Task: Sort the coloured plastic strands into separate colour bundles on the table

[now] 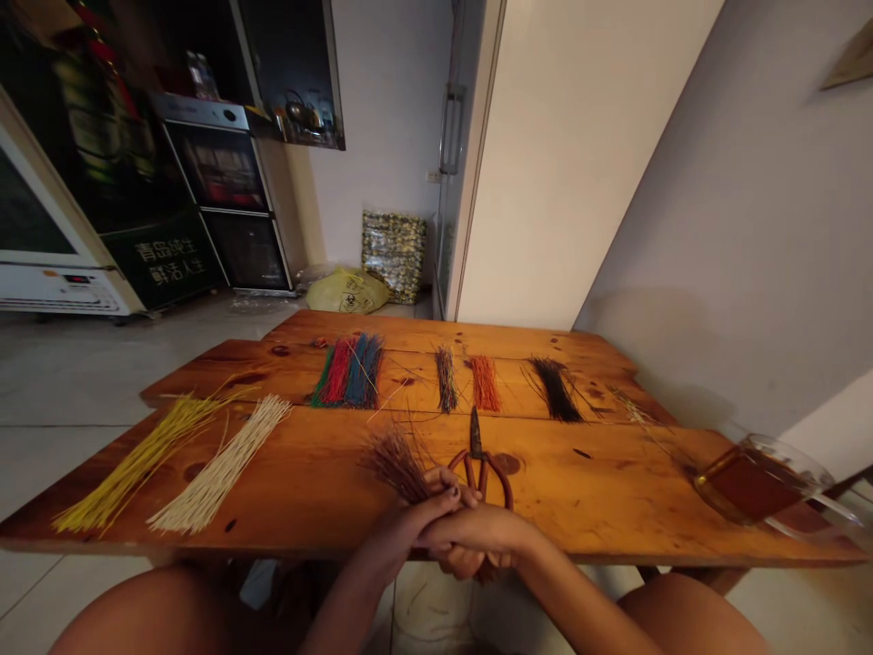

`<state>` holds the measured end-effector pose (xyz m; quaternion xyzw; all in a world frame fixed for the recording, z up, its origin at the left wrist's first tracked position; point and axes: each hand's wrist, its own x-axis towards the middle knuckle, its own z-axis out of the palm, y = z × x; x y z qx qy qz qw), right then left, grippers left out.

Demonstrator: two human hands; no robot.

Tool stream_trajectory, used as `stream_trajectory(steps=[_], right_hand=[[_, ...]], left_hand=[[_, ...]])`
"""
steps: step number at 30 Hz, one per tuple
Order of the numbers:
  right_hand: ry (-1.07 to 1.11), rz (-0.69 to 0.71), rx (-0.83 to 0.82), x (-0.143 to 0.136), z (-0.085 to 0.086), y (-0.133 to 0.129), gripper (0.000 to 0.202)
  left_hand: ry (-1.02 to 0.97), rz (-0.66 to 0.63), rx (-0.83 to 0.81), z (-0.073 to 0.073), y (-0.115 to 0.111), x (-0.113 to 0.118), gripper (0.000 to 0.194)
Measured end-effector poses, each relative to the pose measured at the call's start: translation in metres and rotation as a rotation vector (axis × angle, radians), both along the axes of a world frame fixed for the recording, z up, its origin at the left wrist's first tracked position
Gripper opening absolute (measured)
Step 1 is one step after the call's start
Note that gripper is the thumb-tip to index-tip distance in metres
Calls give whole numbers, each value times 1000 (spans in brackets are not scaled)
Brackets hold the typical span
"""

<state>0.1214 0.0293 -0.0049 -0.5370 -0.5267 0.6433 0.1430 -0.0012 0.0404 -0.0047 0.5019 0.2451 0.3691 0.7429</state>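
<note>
My left hand [424, 517] and my right hand [481, 529] are clasped together around a bundle of thin reddish-brown strands [396, 464], at the table's near edge. The strands fan out to the upper left, and a short tuft shows below my right hand. Fingers of both hands are closed and overlap, hiding the bundle's middle. Just beyond them lies a pair of scissors [476, 441] with reddish-brown handles, its dark blades pointing away. To the left rest a yellow bundle [140, 464] and a cream-white bundle [222, 464] of similar strands.
Along the back of the wooden table [546, 491] lie green, red and blue strands [361, 373], a mixed bundle [446, 380], an orange bundle [485, 382] and a black bundle [557, 389]. A glass mug [757, 482] of brown liquid stands at the right edge.
</note>
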Motion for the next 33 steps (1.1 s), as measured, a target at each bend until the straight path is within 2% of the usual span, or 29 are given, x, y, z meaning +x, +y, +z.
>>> stream_trajectory(steps=[3, 6, 9, 11, 15, 17, 20, 23, 27, 29, 33], right_hand=[[183, 24, -82, -5, -4, 1, 32], [406, -46, -112, -9, -10, 1, 32], [528, -57, -109, -9, -7, -2, 31], [503, 56, -48, -6, 1, -3, 26], [438, 392, -3, 6, 18, 0, 18], [470, 432, -39, 12, 20, 3, 20], [508, 421, -73, 20, 16, 7, 23], [489, 316, 14, 27, 13, 11, 25], [515, -149, 293, 24, 20, 16, 29], [532, -321, 439, 18, 25, 16, 26], [416, -373, 606, 10, 35, 16, 19]], left_hand=[[-86, 128, -161, -1, -2, 7, 31], [-219, 192, -245, -3, 1, 10, 44], [-356, 227, -293, -1, 4, 8, 44], [-468, 207, -370, 2, 4, 7, 40], [-645, 158, -472, 9, 1, 7, 31], [-653, 151, -465, 14, 1, 5, 31], [-630, 175, -424, 23, 2, -5, 31], [-606, 199, -407, 32, 2, -18, 31], [-504, 87, -438, 35, -4, -21, 34], [-425, 25, -439, 32, -7, -14, 33], [-238, -58, -369, 23, -10, 0, 41]])
